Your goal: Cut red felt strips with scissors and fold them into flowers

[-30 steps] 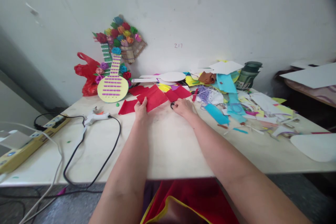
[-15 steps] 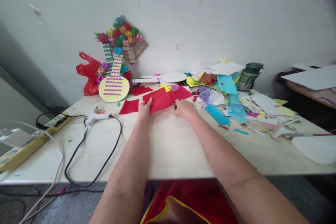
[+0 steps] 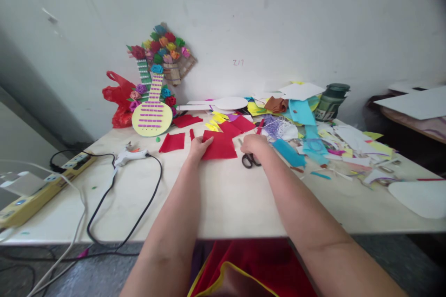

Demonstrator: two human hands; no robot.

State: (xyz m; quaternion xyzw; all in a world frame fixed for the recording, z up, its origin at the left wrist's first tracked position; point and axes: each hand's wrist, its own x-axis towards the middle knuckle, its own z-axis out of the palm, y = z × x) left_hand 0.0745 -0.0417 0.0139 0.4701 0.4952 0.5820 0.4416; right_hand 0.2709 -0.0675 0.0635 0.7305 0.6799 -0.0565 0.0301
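Observation:
My left hand [image 3: 198,149] grips the left edge of a red crepe paper piece [image 3: 220,147], thumb on top. A narrow red strip [image 3: 191,134] shows just beyond its fingers. To the right of the sheet, my right hand [image 3: 256,144] is closed around scissors [image 3: 247,161]; their black handle loops show below the hand, and most of the blades are hidden. More red pieces lie behind the sheet, and another red piece [image 3: 172,142] is left of my left hand. Several yellow cut pieces [image 3: 214,124] lie just behind.
A glue gun [image 3: 130,155] with a black cord and a yellow power strip [image 3: 45,190] are at left. A yellow paper instrument [image 3: 152,118] leans near paper flowers [image 3: 163,44]. Paper scraps [image 3: 348,144], blue paper [image 3: 289,152] and a green bottle [image 3: 331,102] are at right.
The red sheet has come lower and lies flatter, uncovering yellow pieces behind it. My right hand has moved right, away from the sheet, and the scissors' handles now show.

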